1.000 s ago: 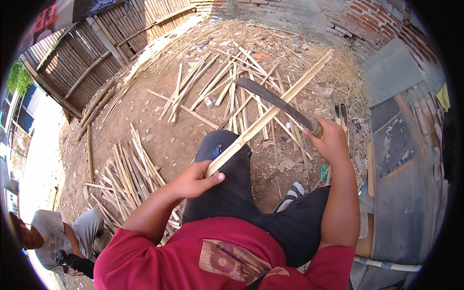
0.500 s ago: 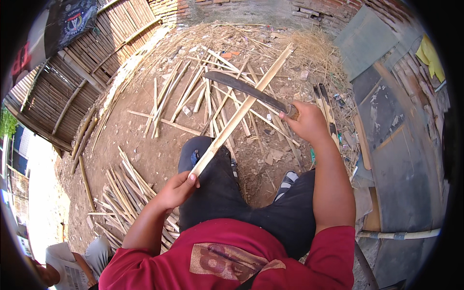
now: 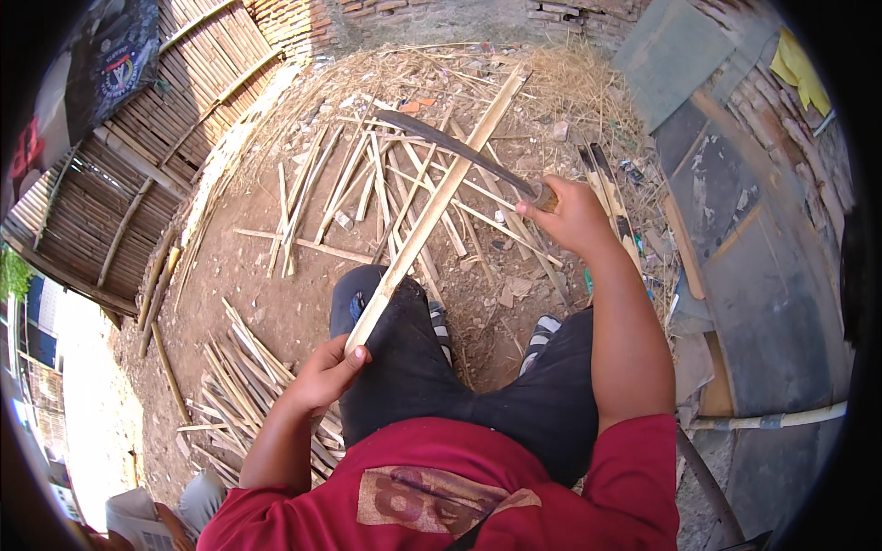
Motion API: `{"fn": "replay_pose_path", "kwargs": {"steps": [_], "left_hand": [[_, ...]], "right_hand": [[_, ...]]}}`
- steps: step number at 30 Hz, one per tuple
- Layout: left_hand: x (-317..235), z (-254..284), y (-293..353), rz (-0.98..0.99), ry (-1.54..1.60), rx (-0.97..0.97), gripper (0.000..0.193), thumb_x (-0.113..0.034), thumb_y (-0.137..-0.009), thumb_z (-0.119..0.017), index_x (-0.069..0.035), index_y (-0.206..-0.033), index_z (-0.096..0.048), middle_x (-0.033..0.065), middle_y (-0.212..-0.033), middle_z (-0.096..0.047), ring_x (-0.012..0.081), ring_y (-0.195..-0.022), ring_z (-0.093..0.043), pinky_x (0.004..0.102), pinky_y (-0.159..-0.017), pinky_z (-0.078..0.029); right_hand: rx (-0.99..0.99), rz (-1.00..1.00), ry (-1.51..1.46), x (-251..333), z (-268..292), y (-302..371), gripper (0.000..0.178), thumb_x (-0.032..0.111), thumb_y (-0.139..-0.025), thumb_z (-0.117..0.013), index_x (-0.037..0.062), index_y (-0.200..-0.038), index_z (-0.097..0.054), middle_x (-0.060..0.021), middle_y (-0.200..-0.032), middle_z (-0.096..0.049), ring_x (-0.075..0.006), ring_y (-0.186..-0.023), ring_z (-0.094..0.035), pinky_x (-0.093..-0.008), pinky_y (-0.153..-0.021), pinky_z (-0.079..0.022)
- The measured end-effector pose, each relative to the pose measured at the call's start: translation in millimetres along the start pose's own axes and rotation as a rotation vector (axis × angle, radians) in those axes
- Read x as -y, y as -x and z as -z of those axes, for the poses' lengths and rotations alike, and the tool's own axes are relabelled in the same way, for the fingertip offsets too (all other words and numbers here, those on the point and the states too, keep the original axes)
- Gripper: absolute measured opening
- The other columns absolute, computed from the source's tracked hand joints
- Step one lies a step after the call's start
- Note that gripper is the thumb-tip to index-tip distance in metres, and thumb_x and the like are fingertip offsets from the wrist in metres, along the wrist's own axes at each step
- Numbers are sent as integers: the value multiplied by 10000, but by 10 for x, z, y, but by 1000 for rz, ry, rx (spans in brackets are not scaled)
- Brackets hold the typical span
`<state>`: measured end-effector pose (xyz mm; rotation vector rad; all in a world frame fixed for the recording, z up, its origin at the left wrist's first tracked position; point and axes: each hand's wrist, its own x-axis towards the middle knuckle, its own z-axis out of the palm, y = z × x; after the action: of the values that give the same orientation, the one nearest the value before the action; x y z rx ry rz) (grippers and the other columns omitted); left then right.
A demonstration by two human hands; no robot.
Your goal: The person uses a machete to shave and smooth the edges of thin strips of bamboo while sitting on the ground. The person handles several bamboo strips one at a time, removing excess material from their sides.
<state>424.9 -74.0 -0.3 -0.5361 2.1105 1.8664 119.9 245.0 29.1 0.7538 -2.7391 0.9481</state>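
Observation:
My left hand [image 3: 329,375] grips the near end of a long split bamboo strip [image 3: 428,220], which slants away up and to the right past my knee. My right hand [image 3: 571,219] is closed round the handle of a machete [image 3: 459,150]. Its dark, curved blade points left and crosses the strip toward its far end; whether blade and strip touch I cannot tell. Beyond them several cut bamboo strips [image 3: 312,197] lie scattered over the dirt. To the left of my legs is a heap of more strips [image 3: 243,390].
Brick walling [image 3: 404,16] stands at the far side, with dry straw [image 3: 574,87] before it. A bamboo-slat wall [image 3: 110,197] is at left, dark sheet panels [image 3: 749,275] at right. Another person [image 3: 161,516] sits at the lower left edge.
The machete has turned so its blade shows more edge-on. My view has shifted slightly; both hands keep their hold on the strip and the machete.

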Motion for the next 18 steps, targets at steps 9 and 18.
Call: {"fn": "replay_pose_path", "kwargs": {"steps": [9, 18], "left_hand": [[-26, -69, -69, -79, -15, -2, 335, -339, -1043, -639, -55, -1200, -556, -65, -727, -493, 28, -534, -407, 212, -473, -301], [-110, -114, -66, -27, -49, -57, 258, -295, -1030, -669, -65, -1131, -611, 6, -779, -620, 60, -545, -499, 223, -487, -388]], "right_hand": [[47, -41, -134, 59, 239, 157, 704, 504, -822, -833, -13, -1275, -681, -233, -1108, -729, -341, -1039, -717, -435, -891, -557], [17, 151, -32, -86, 26, 105, 548, 517, -817, -820, 51, -1095, -738, -171, -859, -713, -347, -849, -705, -454, -746, -542]]}}
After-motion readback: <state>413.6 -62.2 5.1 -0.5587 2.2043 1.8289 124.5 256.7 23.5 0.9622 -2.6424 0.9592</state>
